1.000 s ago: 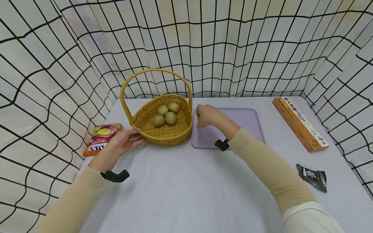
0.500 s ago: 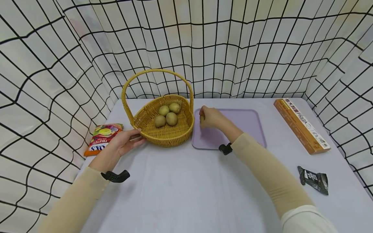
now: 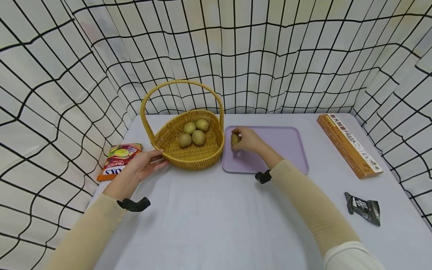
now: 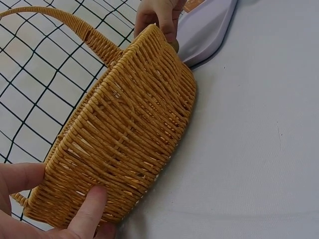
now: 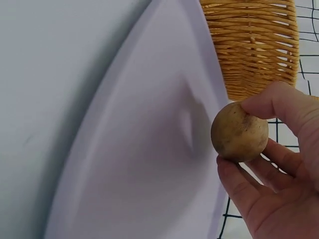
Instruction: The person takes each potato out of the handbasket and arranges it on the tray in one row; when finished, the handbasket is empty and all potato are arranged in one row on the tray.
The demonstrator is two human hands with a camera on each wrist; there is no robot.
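My right hand [image 3: 249, 141] pinches a round, yellow-brown potato [image 5: 239, 132] between thumb and fingertips. It holds the potato above the left part of a lilac tray [image 3: 280, 150], beside the basket. In the right wrist view, dark specks mark the potato's skin. A yellow wicker basket [image 3: 195, 164] with a tall arched handle stands left of the tray. Several similar potatoes [image 3: 198, 137] lie inside it. At the basket's front left, my left hand [image 3: 145, 165] grips the rim. In the left wrist view, the thumb is at the rim and a finger [image 4: 89, 211] presses the woven side.
A red and orange snack bag [image 3: 119, 160] lies beside my left hand. To the right are a long orange pasta box [image 3: 350, 145] and a small black wrapped snack [image 3: 362, 208]. Black netting [image 3: 249, 75] over white cloth encloses the table's back and sides.
My right hand has shifted from the basket's right edge slightly right and nearer over the tray. The potato in it has come into sight. My left hand stays on the basket rim.
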